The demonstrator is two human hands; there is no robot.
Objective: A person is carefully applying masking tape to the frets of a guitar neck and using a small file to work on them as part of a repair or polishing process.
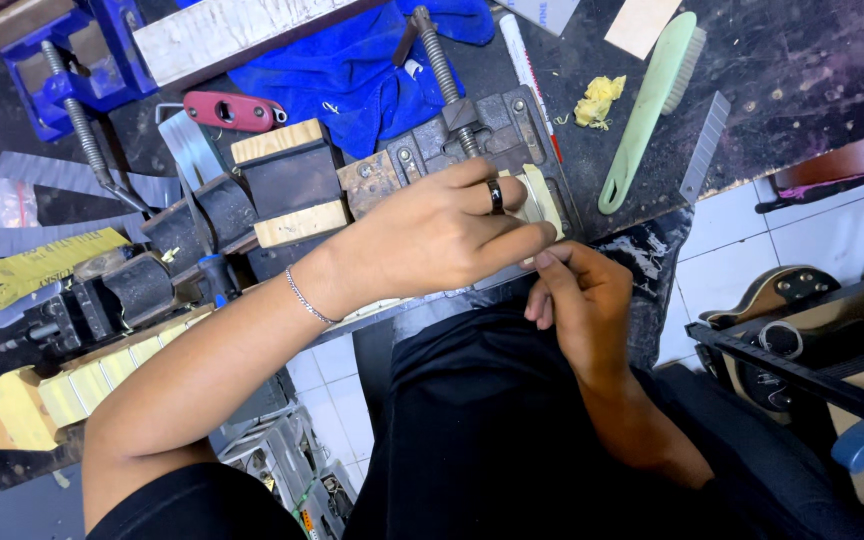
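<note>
My left hand [432,235], with a dark ring and a thin wrist bracelet, closes over a small cream-coloured flat piece [542,198] at the jaw of a dark metal bench vise [472,140]. My right hand [577,300] sits just below it at the bench edge, fingertips pinched up against the underside of the same piece. Most of the piece is hidden by my fingers. The vise has a threaded screw running away from me.
A pale green brush [652,100] and a yellow crumpled wad [599,100] lie to the right on the dark workbench [802,70]. Blue cloth [352,70], a red tool [232,110], wood-faced clamps [287,185] and a blue vise [62,60] crowd the left. Guitar bodies [782,300] stand right.
</note>
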